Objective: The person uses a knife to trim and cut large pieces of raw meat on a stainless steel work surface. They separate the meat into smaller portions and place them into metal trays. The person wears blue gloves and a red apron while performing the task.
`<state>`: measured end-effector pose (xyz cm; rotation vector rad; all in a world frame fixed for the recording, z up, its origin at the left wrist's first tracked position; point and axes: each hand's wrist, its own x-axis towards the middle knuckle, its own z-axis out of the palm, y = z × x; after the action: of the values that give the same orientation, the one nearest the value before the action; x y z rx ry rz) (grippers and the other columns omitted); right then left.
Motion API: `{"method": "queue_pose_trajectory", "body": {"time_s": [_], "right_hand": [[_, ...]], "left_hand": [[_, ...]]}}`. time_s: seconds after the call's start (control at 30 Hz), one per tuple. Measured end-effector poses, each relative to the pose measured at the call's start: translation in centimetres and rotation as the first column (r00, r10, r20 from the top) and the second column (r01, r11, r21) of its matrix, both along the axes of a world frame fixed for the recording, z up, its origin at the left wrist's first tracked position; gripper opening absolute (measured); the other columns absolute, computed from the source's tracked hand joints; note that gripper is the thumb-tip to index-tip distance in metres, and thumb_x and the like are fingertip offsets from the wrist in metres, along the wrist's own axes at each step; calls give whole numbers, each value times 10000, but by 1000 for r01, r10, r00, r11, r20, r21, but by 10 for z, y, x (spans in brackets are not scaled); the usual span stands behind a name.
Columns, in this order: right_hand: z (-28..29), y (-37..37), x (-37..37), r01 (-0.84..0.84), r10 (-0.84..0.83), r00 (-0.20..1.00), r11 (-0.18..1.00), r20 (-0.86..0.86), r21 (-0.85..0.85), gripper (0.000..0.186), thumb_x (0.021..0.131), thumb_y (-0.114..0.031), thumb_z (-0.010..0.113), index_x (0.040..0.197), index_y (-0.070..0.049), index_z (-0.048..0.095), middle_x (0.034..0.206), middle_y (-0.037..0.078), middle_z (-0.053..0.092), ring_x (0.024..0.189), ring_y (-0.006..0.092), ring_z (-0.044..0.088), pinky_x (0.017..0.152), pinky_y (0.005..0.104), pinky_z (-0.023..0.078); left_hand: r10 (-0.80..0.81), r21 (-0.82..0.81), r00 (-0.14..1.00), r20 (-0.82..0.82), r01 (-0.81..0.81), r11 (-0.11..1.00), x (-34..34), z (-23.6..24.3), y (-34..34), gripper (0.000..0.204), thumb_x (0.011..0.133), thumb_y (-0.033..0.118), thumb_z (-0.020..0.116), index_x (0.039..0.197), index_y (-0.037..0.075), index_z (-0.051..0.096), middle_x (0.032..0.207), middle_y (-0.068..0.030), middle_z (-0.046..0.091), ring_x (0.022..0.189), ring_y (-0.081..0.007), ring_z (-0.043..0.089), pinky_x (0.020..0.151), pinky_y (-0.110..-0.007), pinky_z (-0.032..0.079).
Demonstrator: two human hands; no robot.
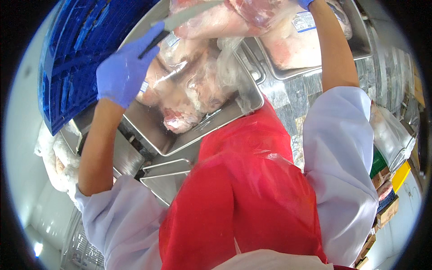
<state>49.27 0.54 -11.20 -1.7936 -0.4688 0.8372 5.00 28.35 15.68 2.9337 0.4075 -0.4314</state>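
My left hand [123, 72], in a blue glove, grips a knife [154, 43] with a dark handle, its pale blade angled up and right over bagged raw meat [191, 92] in a steel tray [164, 146]. A large meat piece [200, 22] lies at the top, under the blade. My right hand [305, 3], also gloved, reaches the top edge beside another meat piece in plastic [294, 47], which carries a label and sits in a second steel tray [299, 73]; its fingers are cut off by the frame.
A blue plastic crate [76, 49] stands at upper left. Steel trays [164, 177] and white bagged items [60, 159] are below it. At the right are a bagged tray [389, 130], stacked crates in green and yellow [400, 175], and cardboard boxes [387, 211]. My red apron fills the lower middle.
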Motion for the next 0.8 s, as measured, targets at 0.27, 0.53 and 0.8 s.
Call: {"method": "queue_pose_trajectory", "body": {"time_s": [0.27,0.53,0.8], "right_hand": [[52,0,-217,66,28,715,992,699,-108,831,742,-436,789,1365,6,460,1071,261,595,952,387,624,827,454,526],[15,-21,-215,200,160,801,836,577,-510,444,867,-308,644,1215,-38,592,1004,253,660,913,420,651,829,469,519],[20,-9,-171,-207,673,354,734,650,-647,349,922,-348,523,828,-72,714,830,204,676,777,368,656,712,458,513]], "left_hand": [[237,-62,967,-94,-243,968,-56,7,-32,503,940,335,608,1420,398,472,1290,-154,610,1183,-347,584,952,-390,494],[262,-213,958,-116,-281,936,-71,-4,-60,509,939,299,631,1420,378,484,1296,-126,623,1193,-285,606,955,-354,491],[62,73,998,28,-63,995,-62,-17,-89,491,956,419,553,1433,431,437,975,-116,702,864,-317,683,721,-420,548]]}}
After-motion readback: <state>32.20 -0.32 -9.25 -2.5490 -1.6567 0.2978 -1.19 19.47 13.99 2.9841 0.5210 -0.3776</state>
